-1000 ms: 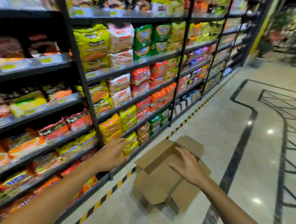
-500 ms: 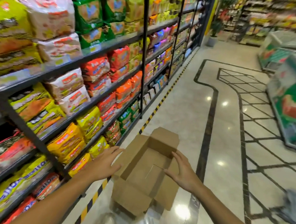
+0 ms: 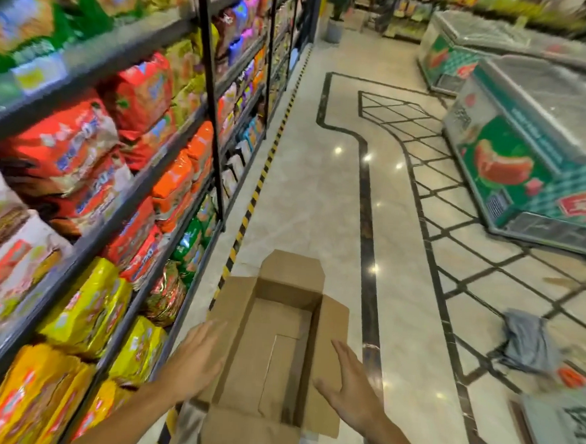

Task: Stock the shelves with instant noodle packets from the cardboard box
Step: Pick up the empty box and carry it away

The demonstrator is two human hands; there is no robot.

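Observation:
An open cardboard box (image 3: pixel 280 327) stands on the floor beside the shelving, its flaps spread and its inside bare. My left hand (image 3: pixel 195 360) hovers flat at the box's left flap, fingers apart, holding nothing. My right hand (image 3: pixel 352 385) is held open at the box's right flap, palm turned inward. The dark metal shelves (image 3: pixel 143 185) on the left are packed with instant noodle packets: red ones (image 3: pixel 66 149), orange ones (image 3: pixel 173 187) and yellow ones (image 3: pixel 90 309).
A yellow-and-black striped strip (image 3: pixel 259 182) runs along the shelf base. Green chest freezers (image 3: pixel 528 160) line the right side of the aisle. A grey cloth (image 3: pixel 526 342) lies on the polished floor at right, and a grey object (image 3: pixel 566 434) sits in the lower right corner.
The view has swung right along the aisle, bringing the freezers into sight. Both hands have moved to the two sides of the box, which now lies lengthwise before me.

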